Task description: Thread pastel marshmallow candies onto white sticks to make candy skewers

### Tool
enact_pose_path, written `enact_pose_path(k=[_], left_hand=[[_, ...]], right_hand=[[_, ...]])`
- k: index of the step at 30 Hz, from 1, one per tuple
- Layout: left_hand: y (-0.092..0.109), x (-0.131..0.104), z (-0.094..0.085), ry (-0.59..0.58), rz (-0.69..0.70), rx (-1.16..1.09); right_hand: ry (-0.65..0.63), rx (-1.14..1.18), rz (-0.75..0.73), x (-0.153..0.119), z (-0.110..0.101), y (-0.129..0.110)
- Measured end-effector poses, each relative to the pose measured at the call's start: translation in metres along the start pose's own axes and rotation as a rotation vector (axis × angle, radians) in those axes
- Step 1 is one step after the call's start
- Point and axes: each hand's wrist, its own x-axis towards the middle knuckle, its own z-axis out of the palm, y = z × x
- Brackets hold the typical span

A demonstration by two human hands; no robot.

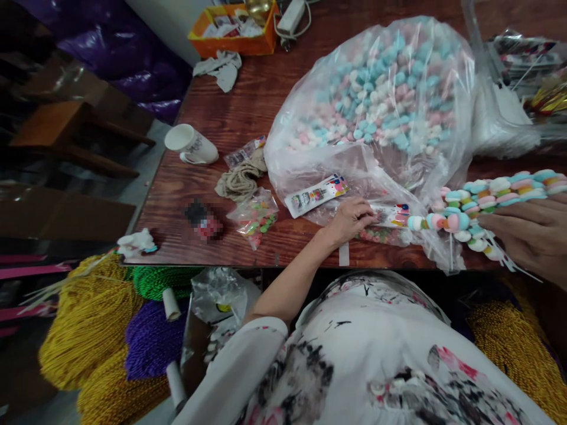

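Observation:
My left hand is closed on the left end of a printed plastic packet at the table's front edge. Bunched strings of pastel candy hang by my right hand, whose fingers wrap round them from the right; one short strand lies against the packet's right end. Another printed packet rests just behind my left hand. Behind both hands sits a big clear bag of pink, white and blue candies.
On the wooden table stand a white mug, a small candy bag, a beige cloth bundle and an orange box. Plastic packaging lies at the right. Yellow cord bundles are below left.

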Motion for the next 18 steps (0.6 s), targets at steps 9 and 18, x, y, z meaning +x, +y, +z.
enact_pose_path(k=[9,18], left_hand=[[-0.006,-0.003,0.005,-0.002,0.071,0.085],[-0.001,0.0,0.004,-0.042,0.186,0.251]], right_hand=[[-0.09,-0.038,-0.161,0.029,0.001,0.006],[-0.142,-0.156,-0.268,0.055,-0.019,-0.013]])
